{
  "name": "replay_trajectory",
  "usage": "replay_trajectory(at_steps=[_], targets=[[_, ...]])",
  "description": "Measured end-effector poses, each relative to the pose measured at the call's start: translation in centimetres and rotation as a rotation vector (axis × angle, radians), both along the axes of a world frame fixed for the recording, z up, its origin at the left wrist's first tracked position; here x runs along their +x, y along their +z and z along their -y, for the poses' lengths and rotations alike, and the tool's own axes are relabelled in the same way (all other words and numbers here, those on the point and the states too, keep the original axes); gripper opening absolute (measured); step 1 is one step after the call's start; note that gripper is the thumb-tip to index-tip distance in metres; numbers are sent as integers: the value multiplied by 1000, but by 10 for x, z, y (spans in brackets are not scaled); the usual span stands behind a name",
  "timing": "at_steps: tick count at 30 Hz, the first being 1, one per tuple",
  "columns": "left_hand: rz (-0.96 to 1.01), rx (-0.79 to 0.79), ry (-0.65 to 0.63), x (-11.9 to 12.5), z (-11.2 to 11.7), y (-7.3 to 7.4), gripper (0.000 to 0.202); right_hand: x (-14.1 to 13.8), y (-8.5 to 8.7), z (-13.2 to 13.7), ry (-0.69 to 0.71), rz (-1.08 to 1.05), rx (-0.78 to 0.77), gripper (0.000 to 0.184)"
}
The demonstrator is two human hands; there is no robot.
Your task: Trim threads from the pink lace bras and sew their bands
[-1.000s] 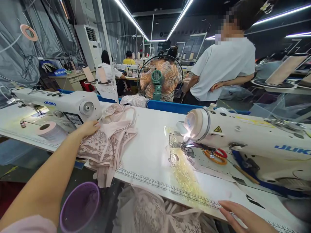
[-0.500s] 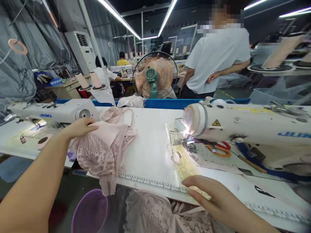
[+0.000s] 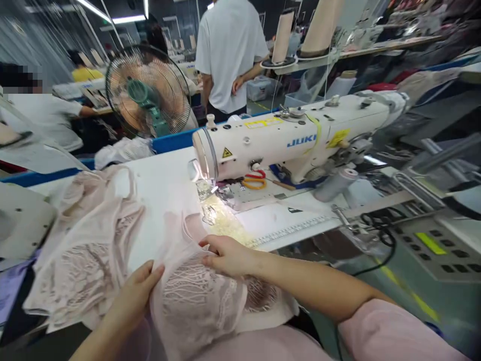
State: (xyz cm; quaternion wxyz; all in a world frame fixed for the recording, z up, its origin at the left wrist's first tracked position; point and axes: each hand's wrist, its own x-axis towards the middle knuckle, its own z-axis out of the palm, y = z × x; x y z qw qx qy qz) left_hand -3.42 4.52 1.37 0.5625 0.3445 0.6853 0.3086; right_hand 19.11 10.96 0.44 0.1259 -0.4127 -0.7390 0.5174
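Observation:
A pale pink lace bra [image 3: 203, 296] hangs over the table's front edge and my lap, its patterned cup turned up. My left hand [image 3: 139, 288] pinches its left edge between thumb and fingers. On the upper edge of the cup, near the strap, my right hand [image 3: 225, 254] is closed with thumb and fingertips together. More pink lace bras [image 3: 86, 250] lie piled on the left of the table. Just beyond my right hand is the white sewing machine [image 3: 240, 140], its lamp lighting the yellowish plate [image 3: 221, 218] under the needle.
Scissors with red and orange handles [image 3: 255, 181] lie under the machine arm. A control panel [image 3: 432, 245] stands at the right. Thread cones [image 3: 282, 37] rise behind the machine. Beyond the table are a large fan [image 3: 148, 93] and a person in a white shirt [image 3: 231, 55].
The view has swung right. My left hand has left the pile at the left and now grips a bra in front of me; my right hand has moved from the table edge onto it.

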Motion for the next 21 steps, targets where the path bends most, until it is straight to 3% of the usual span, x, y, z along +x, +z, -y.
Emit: replay_trajectory(at_steps=[3, 6, 13, 18, 21], targets=[[308, -118, -15, 20, 6, -26, 38, 32, -13, 14, -24, 109, -22, 31], [406, -162, -37, 21, -10, -29, 45, 43, -16, 22, -31, 136, -4, 22], [472, -55, -15, 29, -63, -21, 44, 39, -9, 20, -32, 27, -6, 15], [415, 118, 56, 30, -75, -8, 66, 36, -14, 24, -26, -31, -101, 16], [349, 267, 133, 23, -83, 2, 63, 30, -11, 23, -8, -20, -95, 9]])
